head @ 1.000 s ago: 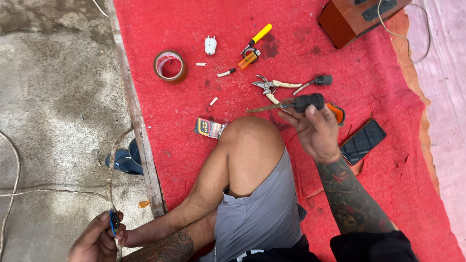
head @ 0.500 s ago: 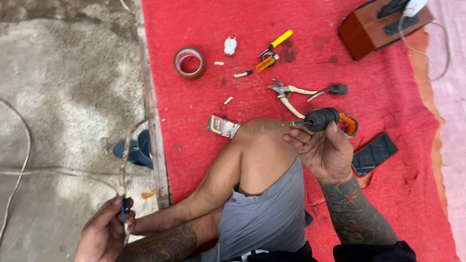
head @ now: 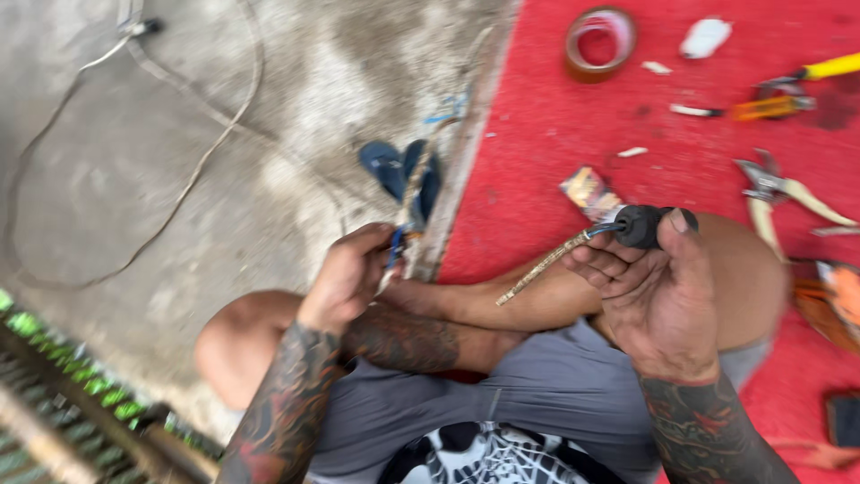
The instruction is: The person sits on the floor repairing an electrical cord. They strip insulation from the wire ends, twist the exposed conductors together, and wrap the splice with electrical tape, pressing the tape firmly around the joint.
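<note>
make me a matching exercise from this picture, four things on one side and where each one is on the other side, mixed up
Things:
1. black plug
2. tape roll
3. blue sandals
4. pliers

Places:
A. on the grey concrete beside the mat's edge
B. on the red mat, near the top of the view
C. held in the right hand
D. on the red mat, beyond the right knee

Pairs: 1-C, 2-B, 3-A, 4-D

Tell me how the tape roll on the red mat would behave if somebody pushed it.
The tape roll lies flat on the red mat, so it would probably slide rather than roll. It is a hollow ring, so likely light. Set on edge, it could roll away.
</note>
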The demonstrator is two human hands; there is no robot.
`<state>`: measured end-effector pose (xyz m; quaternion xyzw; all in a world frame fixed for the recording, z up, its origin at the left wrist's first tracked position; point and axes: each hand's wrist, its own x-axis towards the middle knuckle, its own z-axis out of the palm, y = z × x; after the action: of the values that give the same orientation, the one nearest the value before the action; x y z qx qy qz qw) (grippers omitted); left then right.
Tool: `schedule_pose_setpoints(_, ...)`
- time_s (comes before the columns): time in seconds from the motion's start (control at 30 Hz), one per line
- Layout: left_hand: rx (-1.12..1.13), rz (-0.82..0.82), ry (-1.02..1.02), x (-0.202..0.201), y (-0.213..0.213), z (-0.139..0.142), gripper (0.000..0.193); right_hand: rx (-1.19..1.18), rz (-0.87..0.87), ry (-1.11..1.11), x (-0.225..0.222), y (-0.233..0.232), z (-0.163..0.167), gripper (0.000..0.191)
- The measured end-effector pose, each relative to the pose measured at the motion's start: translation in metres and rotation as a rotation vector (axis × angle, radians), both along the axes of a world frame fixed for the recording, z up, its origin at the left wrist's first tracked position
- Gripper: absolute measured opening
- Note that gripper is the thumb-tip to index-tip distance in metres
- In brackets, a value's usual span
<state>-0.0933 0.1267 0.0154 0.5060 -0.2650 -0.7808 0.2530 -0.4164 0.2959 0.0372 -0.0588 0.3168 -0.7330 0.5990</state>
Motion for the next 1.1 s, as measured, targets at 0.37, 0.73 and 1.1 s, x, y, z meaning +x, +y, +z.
schedule_pose_setpoints(0.37, 0.04, 0.062, 0.194, 0.033, -0.006, 0.0, 0.022, 0.172, 0.222, 0.235, 0.112, -0.113, -0.012, 0.033)
schedule_pose_setpoints(0.73, 0.063, 0.086, 0.269, 0.031, -0.001, 0.002, 0.018, 0.36, 0.325, 0.627, 0.114, -0.129, -0.051, 0.036)
schedule_pose_setpoints(1.1, 0.013, 0.067, 0.206, 0.026, 0.009, 0.0, 0.019, 0.84, 0.615, 1.416, 0.079, -0.179, -0.083, 0.059)
